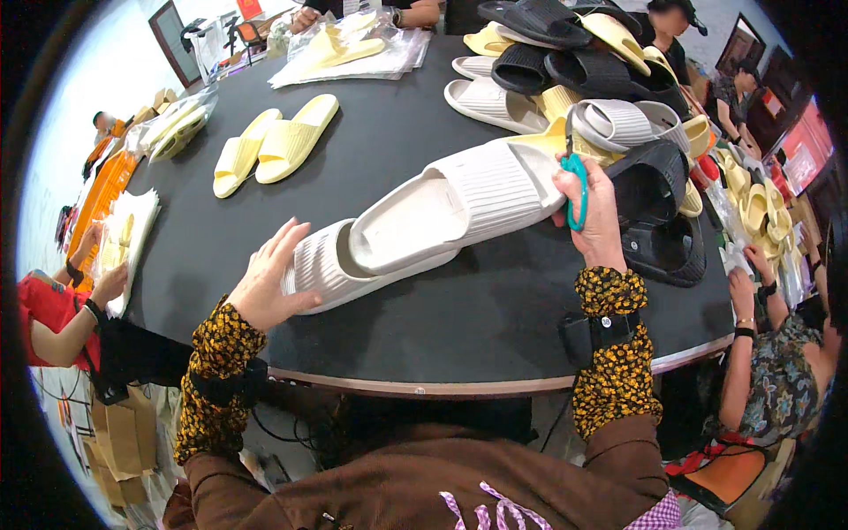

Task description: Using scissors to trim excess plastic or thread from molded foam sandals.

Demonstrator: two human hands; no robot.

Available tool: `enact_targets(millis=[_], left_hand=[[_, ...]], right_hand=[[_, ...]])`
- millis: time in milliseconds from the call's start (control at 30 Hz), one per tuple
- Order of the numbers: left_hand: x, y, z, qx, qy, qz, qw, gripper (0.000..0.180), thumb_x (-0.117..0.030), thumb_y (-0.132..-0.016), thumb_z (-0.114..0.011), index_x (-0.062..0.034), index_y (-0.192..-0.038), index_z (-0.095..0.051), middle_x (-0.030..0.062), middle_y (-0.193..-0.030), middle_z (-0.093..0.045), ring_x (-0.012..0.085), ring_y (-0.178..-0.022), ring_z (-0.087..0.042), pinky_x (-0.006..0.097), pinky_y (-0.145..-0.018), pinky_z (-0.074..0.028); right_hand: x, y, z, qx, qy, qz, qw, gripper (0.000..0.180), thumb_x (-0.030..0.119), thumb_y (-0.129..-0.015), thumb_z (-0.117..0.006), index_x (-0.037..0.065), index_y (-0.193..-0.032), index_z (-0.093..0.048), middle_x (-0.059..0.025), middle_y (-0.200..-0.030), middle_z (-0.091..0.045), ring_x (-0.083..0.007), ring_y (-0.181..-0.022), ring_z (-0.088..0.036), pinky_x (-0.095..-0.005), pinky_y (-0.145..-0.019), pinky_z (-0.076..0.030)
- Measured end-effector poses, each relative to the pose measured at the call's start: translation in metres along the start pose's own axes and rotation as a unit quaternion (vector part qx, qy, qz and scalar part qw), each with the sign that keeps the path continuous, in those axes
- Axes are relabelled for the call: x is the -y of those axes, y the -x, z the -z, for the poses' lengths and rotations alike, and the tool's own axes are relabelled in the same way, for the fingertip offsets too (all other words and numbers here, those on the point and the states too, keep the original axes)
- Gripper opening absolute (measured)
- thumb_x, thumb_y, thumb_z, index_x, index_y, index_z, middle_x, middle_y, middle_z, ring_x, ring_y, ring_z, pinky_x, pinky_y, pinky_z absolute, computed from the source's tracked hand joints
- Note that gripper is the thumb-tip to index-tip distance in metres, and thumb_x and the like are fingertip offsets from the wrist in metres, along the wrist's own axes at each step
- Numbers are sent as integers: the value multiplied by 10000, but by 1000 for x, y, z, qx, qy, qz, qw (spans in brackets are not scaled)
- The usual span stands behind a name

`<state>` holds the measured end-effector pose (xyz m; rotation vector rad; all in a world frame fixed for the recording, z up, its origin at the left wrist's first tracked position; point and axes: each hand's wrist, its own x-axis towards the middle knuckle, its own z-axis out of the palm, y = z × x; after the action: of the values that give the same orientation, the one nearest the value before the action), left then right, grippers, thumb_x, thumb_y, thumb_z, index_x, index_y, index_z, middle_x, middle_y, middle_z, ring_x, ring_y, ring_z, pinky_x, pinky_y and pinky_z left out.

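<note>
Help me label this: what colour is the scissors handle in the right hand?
The scissors handle is teal, clearest in the head view.

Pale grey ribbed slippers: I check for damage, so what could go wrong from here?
Teal-handled scissors in the right hand sit close to the upper pale grey ribbed slipper, so they might scuff it. That slipper overlaps the lower pale grey ribbed slipper and could slip off it if let go. The loose pile of black, yellow and grey slippers nearby might topple if bumped.
</note>
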<state>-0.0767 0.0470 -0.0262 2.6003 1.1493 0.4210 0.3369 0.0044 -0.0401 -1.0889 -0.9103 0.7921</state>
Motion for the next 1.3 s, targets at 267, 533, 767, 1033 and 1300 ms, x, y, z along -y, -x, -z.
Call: enact_targets(millis=[267, 533, 767, 1033, 1300], left_hand=[[20, -5, -23, 7, 90, -6, 996, 907, -330, -581, -802, 11, -1308, -380, 201, -1296, -444, 348, -1209, -420, 400, -1028, -323], [27, -3, -28, -19, 137, -27, 990, 886, -410, -601, -789, 23, -1286, -429, 209, -1265, -493, 340, -1193, -461, 400, -1007, -352], [28, 2, -28, -26, 201, 2, 979, 893, -383, -598, -814, 32, -1287, -426, 190, -1261, -496, 310, -1180, -469, 390, -998, -361], [10, 1, -24, -3, 509, 90, 856, 800, -262, -760, -746, 62, -1341, -302, 162, -1245, -509, 231, -1110, -527, 354, -934, -422], [-8, 0, -12, -129, 668, 122, 722, 573, -2, -748, -510, 95, -1294, -367, 217, -1259, -488, 302, -1147, -511, 413, -988, -406]], right_hand=[[-8, 12, -13, 98, 65, -59, 991, 354, 130, -780, -603, -4, -1095, -514, -44, -785, -554, -92, -513, -502, -212, -386, -388], [-26, 18, -25, 153, 18, -103, 983, 354, 123, -795, -638, 14, -1095, -485, -34, -769, -559, -74, -508, -509, -199, -379, -401], [-21, 19, -29, 138, -38, -116, 983, 347, 127, -792, -646, 8, -1074, -483, -43, -791, -551, -82, -494, -508, -200, -377, -404], [-11, 12, -15, 72, -220, -121, 965, 246, 156, -781, -620, 47, -981, -526, -30, -740, -542, -115, -538, -504, -256, -375, -383], [-2, 13, -21, 80, -263, -97, 956, 156, 211, -812, -623, 86, -871, -550, -4, -693, -535, -108, -554, -507, -272, -417, -398]])
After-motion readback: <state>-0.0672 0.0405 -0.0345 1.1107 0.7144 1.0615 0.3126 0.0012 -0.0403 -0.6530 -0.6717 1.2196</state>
